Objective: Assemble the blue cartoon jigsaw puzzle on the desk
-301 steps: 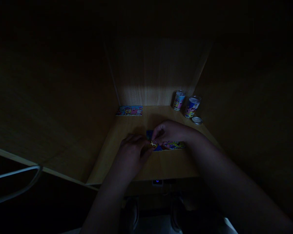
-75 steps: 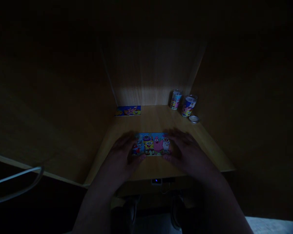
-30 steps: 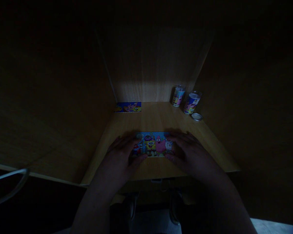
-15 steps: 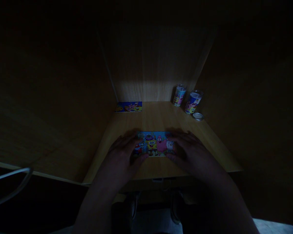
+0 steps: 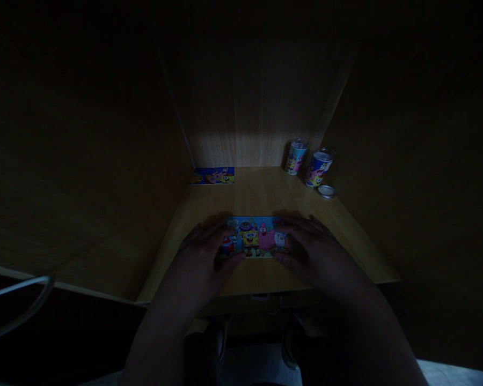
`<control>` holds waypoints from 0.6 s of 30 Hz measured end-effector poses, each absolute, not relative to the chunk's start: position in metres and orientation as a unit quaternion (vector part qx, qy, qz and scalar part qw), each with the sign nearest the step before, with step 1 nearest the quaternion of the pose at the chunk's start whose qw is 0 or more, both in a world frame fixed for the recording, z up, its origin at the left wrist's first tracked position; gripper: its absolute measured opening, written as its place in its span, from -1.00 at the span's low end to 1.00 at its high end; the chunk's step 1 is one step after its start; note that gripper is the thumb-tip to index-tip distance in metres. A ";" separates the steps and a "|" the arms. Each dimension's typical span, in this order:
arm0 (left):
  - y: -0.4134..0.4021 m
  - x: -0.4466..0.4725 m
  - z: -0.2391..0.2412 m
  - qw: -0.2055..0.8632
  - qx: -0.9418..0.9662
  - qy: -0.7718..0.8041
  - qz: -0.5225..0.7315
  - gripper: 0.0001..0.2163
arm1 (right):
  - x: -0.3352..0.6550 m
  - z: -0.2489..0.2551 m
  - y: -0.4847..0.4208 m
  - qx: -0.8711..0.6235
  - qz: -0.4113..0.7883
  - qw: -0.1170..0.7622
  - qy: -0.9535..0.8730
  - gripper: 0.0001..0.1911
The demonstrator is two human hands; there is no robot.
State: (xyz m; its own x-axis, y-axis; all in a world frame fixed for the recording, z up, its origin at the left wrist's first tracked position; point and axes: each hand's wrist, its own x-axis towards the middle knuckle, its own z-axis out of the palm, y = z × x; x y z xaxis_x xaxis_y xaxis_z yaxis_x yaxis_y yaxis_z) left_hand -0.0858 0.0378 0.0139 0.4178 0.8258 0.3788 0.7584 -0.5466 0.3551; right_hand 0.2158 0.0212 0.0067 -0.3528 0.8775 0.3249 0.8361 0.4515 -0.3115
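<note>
A flat rectangular cartoon picture panel (image 5: 257, 238) lies on the wooden surface in front of me, showing a yellow square figure and a pink one on blue. My left hand (image 5: 207, 244) is curved round its left end, the thumb at the near edge and the fingers toward the far edge. At the right end, my right hand (image 5: 308, 244) grips it in the same way. Both hands partly cover the ends. Whether the panel is made of joined pieces is too dark to tell.
A second cartoon panel (image 5: 212, 176) lies at the back left. Two printed cartoon canisters with clear tops, a light-blue one (image 5: 295, 158) and a dark-blue one (image 5: 319, 169), stand at the back right. A round metal lid (image 5: 327, 191) lies beside them. Wooden walls (image 5: 257, 107) enclose the surface.
</note>
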 end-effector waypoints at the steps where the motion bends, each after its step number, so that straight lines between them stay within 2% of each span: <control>1: 0.038 -0.086 0.014 0.065 0.839 0.471 0.265 -0.67 | 0.216 0.007 0.021 -0.522 0.046 0.227 -0.821 -0.54; 7: 0.036 -0.084 0.017 0.077 0.828 0.489 0.265 -0.76 | 0.215 0.008 0.020 -0.522 0.043 0.229 -0.820 -0.55; 18: 0.036 -0.083 0.019 0.087 0.812 0.513 0.262 -0.75 | 0.215 0.006 0.021 -0.524 0.040 0.226 -0.820 -0.55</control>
